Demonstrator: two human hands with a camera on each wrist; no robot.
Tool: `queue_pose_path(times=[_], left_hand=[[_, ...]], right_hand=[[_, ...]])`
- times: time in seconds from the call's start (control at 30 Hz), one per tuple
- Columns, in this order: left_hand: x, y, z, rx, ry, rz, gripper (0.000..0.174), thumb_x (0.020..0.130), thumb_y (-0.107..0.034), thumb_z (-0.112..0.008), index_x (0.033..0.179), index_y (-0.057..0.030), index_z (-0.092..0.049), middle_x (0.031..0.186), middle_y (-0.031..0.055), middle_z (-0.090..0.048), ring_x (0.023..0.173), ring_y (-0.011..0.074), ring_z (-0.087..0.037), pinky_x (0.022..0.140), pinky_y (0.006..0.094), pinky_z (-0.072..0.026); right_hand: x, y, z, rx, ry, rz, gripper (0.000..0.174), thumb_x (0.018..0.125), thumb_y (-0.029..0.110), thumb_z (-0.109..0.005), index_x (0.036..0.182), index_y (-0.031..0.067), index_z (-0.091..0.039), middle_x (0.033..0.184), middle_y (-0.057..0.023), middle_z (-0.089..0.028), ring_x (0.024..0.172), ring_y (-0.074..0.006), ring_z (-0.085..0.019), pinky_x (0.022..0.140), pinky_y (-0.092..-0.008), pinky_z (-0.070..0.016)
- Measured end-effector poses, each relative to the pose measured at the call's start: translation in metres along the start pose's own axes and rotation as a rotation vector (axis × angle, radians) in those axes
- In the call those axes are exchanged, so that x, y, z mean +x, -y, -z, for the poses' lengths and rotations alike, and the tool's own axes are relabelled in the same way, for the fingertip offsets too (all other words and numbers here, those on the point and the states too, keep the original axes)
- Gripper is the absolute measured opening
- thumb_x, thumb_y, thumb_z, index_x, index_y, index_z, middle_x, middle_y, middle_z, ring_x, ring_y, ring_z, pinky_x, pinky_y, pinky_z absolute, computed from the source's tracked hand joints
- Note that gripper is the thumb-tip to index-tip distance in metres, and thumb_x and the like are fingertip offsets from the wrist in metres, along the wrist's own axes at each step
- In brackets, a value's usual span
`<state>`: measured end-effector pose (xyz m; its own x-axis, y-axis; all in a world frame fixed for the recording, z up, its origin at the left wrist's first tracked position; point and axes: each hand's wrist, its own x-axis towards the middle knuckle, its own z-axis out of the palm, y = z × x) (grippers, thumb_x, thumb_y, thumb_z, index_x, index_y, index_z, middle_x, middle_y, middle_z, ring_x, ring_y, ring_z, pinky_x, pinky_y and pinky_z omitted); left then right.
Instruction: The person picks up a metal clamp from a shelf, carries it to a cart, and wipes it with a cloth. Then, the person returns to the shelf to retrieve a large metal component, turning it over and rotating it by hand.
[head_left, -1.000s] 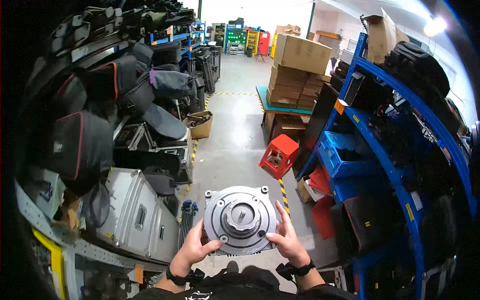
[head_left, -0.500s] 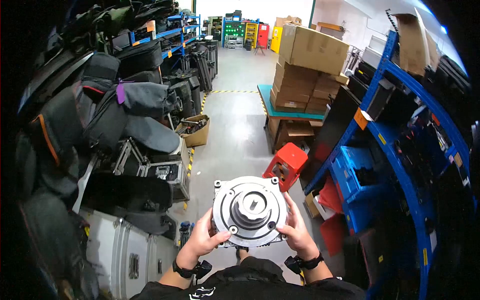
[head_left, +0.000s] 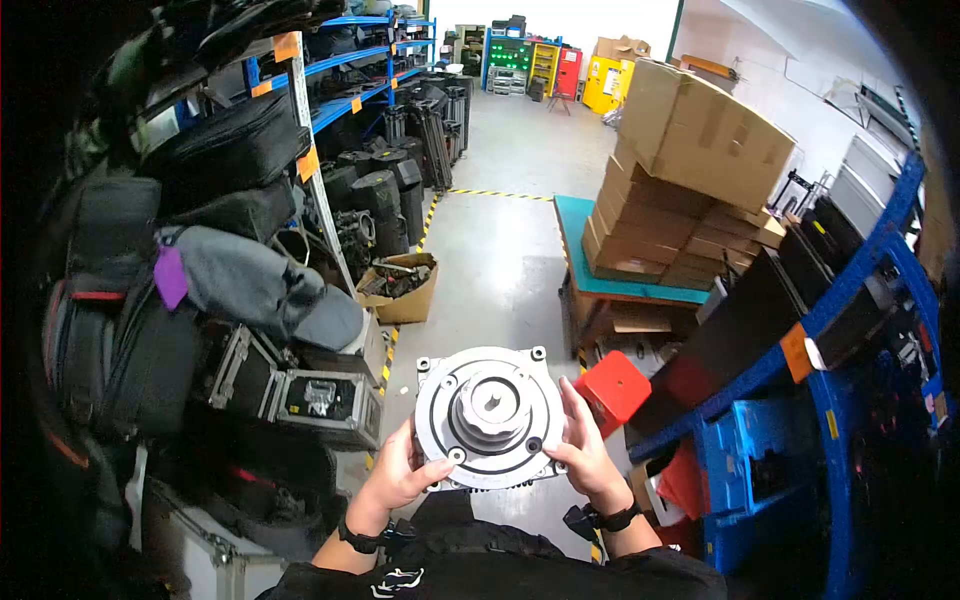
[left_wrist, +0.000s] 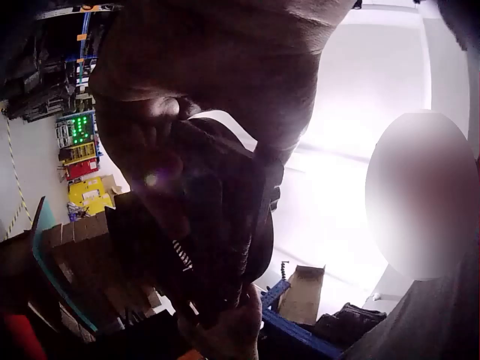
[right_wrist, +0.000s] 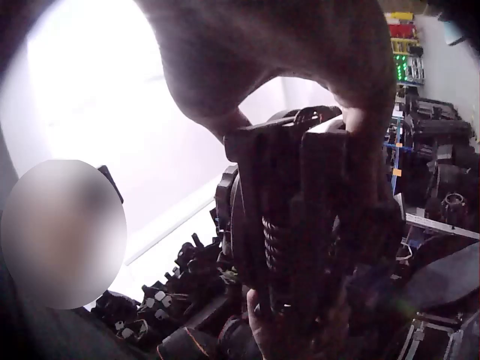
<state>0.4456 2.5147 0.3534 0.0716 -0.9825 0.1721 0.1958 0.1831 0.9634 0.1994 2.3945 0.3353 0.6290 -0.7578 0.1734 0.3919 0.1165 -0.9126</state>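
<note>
Both hands hold a silver metal mount (head_left: pixel 490 415) in front of the body, with a round top, a ribbed central collar and a squarish plate with corner posts. My left hand (head_left: pixel 400 472) grips its near left side, the thumb on the round face. On the near right side, my right hand (head_left: pixel 592 458) grips it, thumb over the edge. Seen from the right wrist, the mount's dark underside shows a coil spring (right_wrist: pixel 271 244). The left wrist view has it in shadow between the two hands. Most fingers are hidden beneath it.
An aisle floor (head_left: pixel 500 260) with striped tape runs ahead. Left are bags (head_left: pixel 235 275), cases (head_left: pixel 325 400) and an open cardboard box (head_left: pixel 400 285). Right are a red stool (head_left: pixel 615 390), a teal-topped table (head_left: pixel 575 225) with stacked cartons (head_left: pixel 650 215) and a blue shelf (head_left: pixel 835 410).
The person has advanced along the aisle, and the view has swung left. Stool, table and cartons appear nearer and farther right. The mount stays in both hands.
</note>
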Motion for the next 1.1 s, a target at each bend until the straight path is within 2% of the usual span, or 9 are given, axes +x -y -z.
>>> queue_pose_path(times=[0.13,0.27,0.47,0.63,0.8,1.0,1.1], left_hand=[[0.103,0.019,0.059,-0.017,-0.003,0.017,0.073,0.079,-0.018,-0.075,0.136,0.0057,-0.037,0.127,0.0117,-0.054,0.116,0.0163,-0.052,0.101,0.0318,-0.0401],[0.224,0.042,0.124,0.039,0.000,-0.007,0.074,0.077,-0.020,-0.078,0.135,0.0050,-0.039,0.125,0.0107,-0.055,0.113,0.0159,-0.054,0.100,0.0322,-0.0420],[0.412,0.054,0.197,-0.019,0.074,0.001,0.068,0.078,-0.021,-0.076,0.130,0.0071,-0.043,0.120,0.0101,-0.058,0.109,0.0156,-0.055,0.098,0.0303,-0.0423],[0.534,0.063,0.223,-0.081,0.099,0.031,0.070,0.077,-0.020,-0.077,0.131,0.0074,-0.041,0.124,0.0108,-0.055,0.112,0.0148,-0.053,0.099,0.0306,-0.0412],[0.657,0.094,0.261,-0.078,0.163,0.093,0.071,0.078,-0.020,-0.077,0.133,0.0071,-0.039,0.124,0.0109,-0.055,0.114,0.0149,-0.052,0.099,0.0311,-0.0418],[0.833,0.142,0.299,-0.084,0.177,0.064,0.071,0.080,-0.014,-0.075,0.135,0.0072,-0.036,0.127,0.0118,-0.053,0.115,0.0159,-0.052,0.102,0.0315,-0.0401],[0.920,0.148,0.308,-0.107,0.169,0.061,0.070,0.080,-0.011,-0.073,0.136,0.0074,-0.035,0.127,0.0119,-0.054,0.114,0.0158,-0.053,0.100,0.0308,-0.0412]], right_hand=[[0.116,-0.016,0.028,0.052,0.031,-0.057,0.098,0.082,-0.003,-0.065,0.154,0.0114,0.000,0.143,-0.0234,-0.037,0.131,-0.0274,-0.041,0.104,-0.0380,-0.0400],[0.237,-0.037,0.063,-0.028,0.007,0.029,0.100,0.082,-0.003,-0.066,0.154,0.0139,0.001,0.144,-0.0224,-0.036,0.130,-0.0265,-0.042,0.103,-0.0389,-0.0410],[0.404,-0.036,0.104,-0.018,-0.104,-0.025,0.098,0.085,-0.001,-0.065,0.154,0.0107,0.004,0.140,-0.0202,-0.040,0.127,-0.0236,-0.044,0.102,-0.0362,-0.0408],[0.507,-0.035,0.153,-0.016,-0.180,-0.040,0.098,0.084,-0.001,-0.065,0.154,0.0107,0.002,0.140,-0.0213,-0.041,0.127,-0.0241,-0.045,0.102,-0.0359,-0.0404],[0.619,-0.048,0.214,-0.004,-0.175,-0.020,0.096,0.085,-0.002,-0.063,0.154,0.0114,0.002,0.143,-0.0205,-0.039,0.126,-0.0236,-0.045,0.101,-0.0360,-0.0424],[0.778,-0.057,0.311,0.005,-0.159,-0.008,0.096,0.085,-0.002,-0.065,0.154,0.0092,0.001,0.143,-0.0202,-0.038,0.127,-0.0225,-0.045,0.101,-0.0353,-0.0423],[0.857,-0.050,0.358,-0.014,-0.152,-0.010,0.096,0.085,-0.001,-0.065,0.153,0.0080,0.002,0.143,-0.0204,-0.038,0.127,-0.0222,-0.045,0.101,-0.0342,-0.0416]])
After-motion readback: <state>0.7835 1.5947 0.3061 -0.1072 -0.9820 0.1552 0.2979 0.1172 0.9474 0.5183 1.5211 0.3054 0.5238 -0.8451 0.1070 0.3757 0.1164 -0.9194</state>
